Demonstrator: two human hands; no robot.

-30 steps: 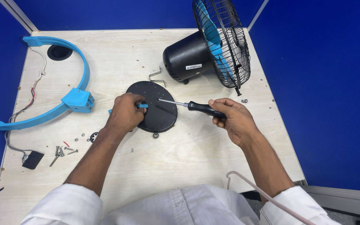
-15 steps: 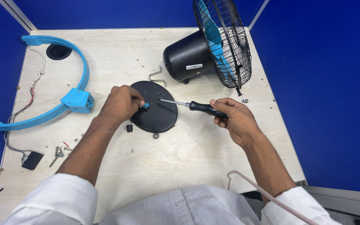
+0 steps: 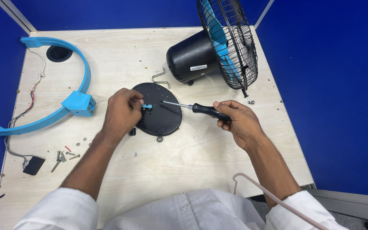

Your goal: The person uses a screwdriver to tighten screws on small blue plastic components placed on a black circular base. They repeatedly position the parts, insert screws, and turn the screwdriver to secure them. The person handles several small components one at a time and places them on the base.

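left hand pinches small blue part on black round plate, table centre | right hand closed around screwdriver, tip pointing 9 o'clock | fan at 1 o'clock

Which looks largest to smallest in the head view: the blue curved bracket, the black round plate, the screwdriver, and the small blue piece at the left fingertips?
1. blue curved bracket
2. black round plate
3. screwdriver, close to the plate in length, so this rank is unsure
4. small blue piece
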